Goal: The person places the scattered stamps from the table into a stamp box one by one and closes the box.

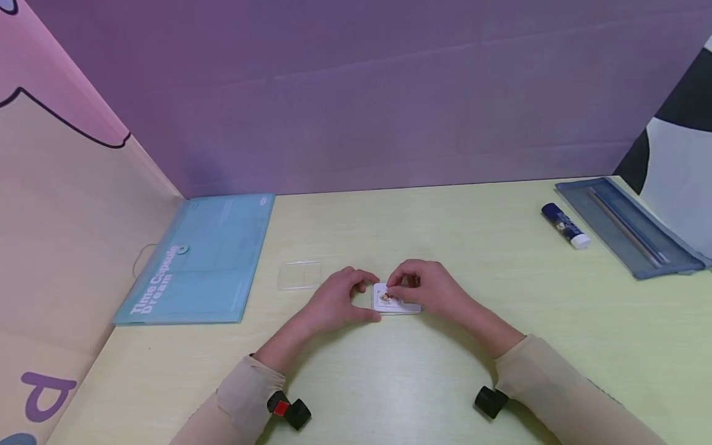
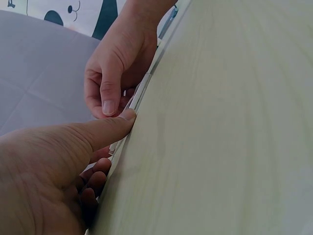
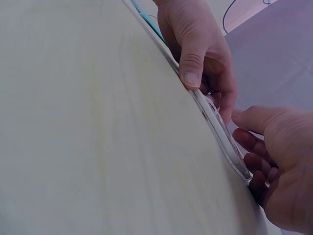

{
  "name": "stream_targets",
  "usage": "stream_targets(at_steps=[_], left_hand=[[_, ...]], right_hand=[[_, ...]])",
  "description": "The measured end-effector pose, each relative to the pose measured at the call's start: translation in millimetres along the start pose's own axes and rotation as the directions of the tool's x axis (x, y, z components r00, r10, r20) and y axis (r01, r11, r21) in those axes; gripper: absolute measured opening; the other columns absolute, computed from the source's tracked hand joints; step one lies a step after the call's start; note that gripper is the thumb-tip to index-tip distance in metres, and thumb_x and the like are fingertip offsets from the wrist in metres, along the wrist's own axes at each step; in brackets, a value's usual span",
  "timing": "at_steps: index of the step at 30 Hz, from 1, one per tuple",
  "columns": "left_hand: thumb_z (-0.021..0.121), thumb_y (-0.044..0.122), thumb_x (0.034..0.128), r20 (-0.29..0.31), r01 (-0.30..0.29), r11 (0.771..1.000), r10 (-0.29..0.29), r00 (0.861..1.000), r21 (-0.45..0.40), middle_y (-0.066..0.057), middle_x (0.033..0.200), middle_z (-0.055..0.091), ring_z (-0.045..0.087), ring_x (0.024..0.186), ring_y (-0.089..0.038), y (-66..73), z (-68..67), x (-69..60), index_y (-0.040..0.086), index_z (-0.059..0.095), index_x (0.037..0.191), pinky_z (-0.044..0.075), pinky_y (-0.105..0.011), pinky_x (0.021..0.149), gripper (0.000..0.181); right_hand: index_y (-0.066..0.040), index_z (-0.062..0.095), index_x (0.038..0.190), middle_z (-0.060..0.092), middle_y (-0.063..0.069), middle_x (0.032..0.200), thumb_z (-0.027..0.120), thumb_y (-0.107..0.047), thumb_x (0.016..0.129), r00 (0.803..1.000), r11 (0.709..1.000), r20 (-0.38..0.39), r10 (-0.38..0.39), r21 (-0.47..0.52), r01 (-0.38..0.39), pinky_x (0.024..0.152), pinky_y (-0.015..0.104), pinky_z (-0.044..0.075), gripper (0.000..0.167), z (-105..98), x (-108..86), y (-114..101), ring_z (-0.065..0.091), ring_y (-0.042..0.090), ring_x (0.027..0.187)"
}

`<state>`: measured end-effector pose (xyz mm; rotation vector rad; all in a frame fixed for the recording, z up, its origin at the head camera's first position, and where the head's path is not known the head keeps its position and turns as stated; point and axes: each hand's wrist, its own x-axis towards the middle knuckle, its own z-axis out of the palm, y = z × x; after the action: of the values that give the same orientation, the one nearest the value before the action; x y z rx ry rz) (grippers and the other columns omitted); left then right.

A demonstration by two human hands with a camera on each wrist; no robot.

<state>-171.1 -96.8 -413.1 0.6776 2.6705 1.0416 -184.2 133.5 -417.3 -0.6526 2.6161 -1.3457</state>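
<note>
A small clear plastic case (image 3: 222, 132) with white cards inside lies flat on the table between the hands. The top card (image 1: 380, 304) carries a small coloured picture. My left hand (image 1: 339, 300) grips the case's left end, its thumb on the near edge and forefinger at the far edge. Over the card, my right hand (image 1: 431, 287) has its fingers curled, with thumb and forefinger tips close together by the picture. Whether anything is pinched between these tips is hidden. In the left wrist view, the right hand (image 2: 117, 63) is beyond the left thumb.
A clear plastic lid (image 1: 300, 275) lies left of the left hand. Farther left is a blue document folder (image 1: 222, 259). At the back right are a glue stick (image 1: 564, 225) and a grey-blue zip pouch (image 1: 617, 216). A purple partition (image 1: 389, 93) rises along the table's back edge.
</note>
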Motion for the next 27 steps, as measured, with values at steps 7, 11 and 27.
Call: stream_targets(at_steps=[7, 11, 27], left_hand=[[0.09, 0.027, 0.0774, 0.002, 0.006, 1.0, -0.006, 1.0, 0.003, 0.002, 0.097, 0.053, 0.048, 0.087, -0.017, -0.9, 0.2, 0.4, 0.014, 0.065, 0.126, 0.041, -0.029, 0.074, 0.056], [0.09, 0.027, 0.0774, 0.004, 0.019, 1.0, -0.019, 1.0, 0.008, 0.003, 0.098, 0.053, 0.048, 0.088, -0.017, -0.6, 0.5, 0.6, 0.015, 0.065, 0.127, 0.041, -0.029, 0.075, 0.057], [0.09, 0.028, 0.0772, 0.001, 0.012, 1.0, -0.012, 1.0, 0.014, 0.003, 0.098, 0.053, 0.048, 0.088, -0.016, -2.3, 1.3, 2.0, 0.015, 0.065, 0.127, 0.041, -0.028, 0.075, 0.057]], right_hand=[[-0.017, 0.075, 0.092, 0.063, -0.005, 0.085, 0.076, -0.009, 0.09, 0.998, 1.0, -0.059, -0.017, -0.009, 0.016, 0.063, 0.028, 0.043, 0.009, -3.1, -0.5, -1.3, 0.053, 0.02, 0.076], [-0.014, 0.075, 0.096, 0.063, -0.004, 0.084, 0.074, -0.011, 0.093, 0.996, 1.0, -0.09, -0.024, -0.012, 0.023, 0.064, 0.028, 0.043, 0.004, -6.1, -1.5, -1.2, 0.053, 0.02, 0.076], [-0.009, 0.073, 0.105, 0.066, 0.0, 0.09, 0.067, -0.019, 0.099, 0.991, 0.999, -0.129, 0.021, 0.035, -0.016, 0.068, 0.029, 0.044, 0.013, -14.7, -6.9, 2.2, 0.055, 0.022, 0.081]])
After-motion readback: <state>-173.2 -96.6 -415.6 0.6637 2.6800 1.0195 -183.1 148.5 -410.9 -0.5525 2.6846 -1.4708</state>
